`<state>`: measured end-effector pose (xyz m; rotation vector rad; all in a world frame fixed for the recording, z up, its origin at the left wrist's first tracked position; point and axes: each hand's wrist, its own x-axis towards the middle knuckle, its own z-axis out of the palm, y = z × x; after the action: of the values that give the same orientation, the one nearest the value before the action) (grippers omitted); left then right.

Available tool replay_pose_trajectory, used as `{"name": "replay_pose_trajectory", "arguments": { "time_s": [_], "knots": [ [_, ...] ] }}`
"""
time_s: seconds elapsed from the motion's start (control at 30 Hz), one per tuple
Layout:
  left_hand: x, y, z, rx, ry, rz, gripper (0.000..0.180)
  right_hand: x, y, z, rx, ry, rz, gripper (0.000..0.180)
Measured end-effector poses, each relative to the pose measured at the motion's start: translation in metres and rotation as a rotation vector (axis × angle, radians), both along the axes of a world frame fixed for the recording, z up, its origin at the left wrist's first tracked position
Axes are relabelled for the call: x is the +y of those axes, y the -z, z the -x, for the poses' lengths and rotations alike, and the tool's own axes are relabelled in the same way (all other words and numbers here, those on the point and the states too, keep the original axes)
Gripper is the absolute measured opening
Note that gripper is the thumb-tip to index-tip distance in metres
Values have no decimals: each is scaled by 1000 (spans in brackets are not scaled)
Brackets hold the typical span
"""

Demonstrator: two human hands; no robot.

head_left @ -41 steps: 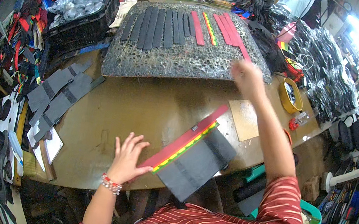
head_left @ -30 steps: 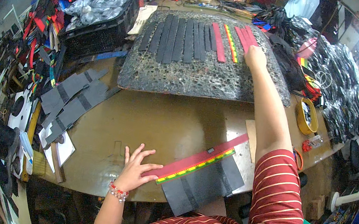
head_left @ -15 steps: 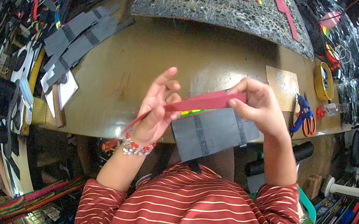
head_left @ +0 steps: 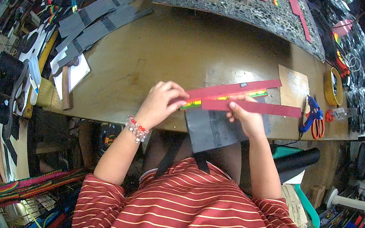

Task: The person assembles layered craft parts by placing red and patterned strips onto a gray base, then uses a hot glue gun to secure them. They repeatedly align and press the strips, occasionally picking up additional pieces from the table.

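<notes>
Right hand (head_left: pixel 246 116) pinches a flat, narrow red strip (head_left: pixel 259 108) near its left end; the strip extends rightward over the table (head_left: pixel 161 63) edge. Left hand (head_left: pixel 161 104) grips a longer red band (head_left: pixel 230 92), edged yellow-green, lying above a dark sheet (head_left: pixel 211 127).

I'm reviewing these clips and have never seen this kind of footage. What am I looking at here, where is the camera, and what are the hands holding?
There is no machine: a person works with bare hands, filmed by a wide fisheye camera on their head that looks down, so straight edges bend.

The left hand and right hand each pinch a red strip between them, over a longer red strip with a yellow-green edge, and a dark grey sheet at the edge of the brown table.

Also on the table: grey pieces to the left, a speckled mat with more strips, a tape roll, and scissors with orange handles.
</notes>
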<state>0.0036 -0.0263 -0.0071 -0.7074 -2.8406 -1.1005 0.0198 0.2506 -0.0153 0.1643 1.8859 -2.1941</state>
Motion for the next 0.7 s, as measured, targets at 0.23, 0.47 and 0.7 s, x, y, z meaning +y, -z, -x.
{"name": "replay_pose_trajectory", "arguments": {
  "time_s": [0.23,0.47,0.7],
  "knots": [
    [6,28,-35,115,-60,-74,11,6,-6,-12,90,-138,-221,21],
    [6,15,-32,61,-21,-11,17,-17,-12,-10,29,-193,-407,20],
    [8,14,-33,59,10,20,19,-19,-12,-10,-6,-221,-493,20]
  ]
}}
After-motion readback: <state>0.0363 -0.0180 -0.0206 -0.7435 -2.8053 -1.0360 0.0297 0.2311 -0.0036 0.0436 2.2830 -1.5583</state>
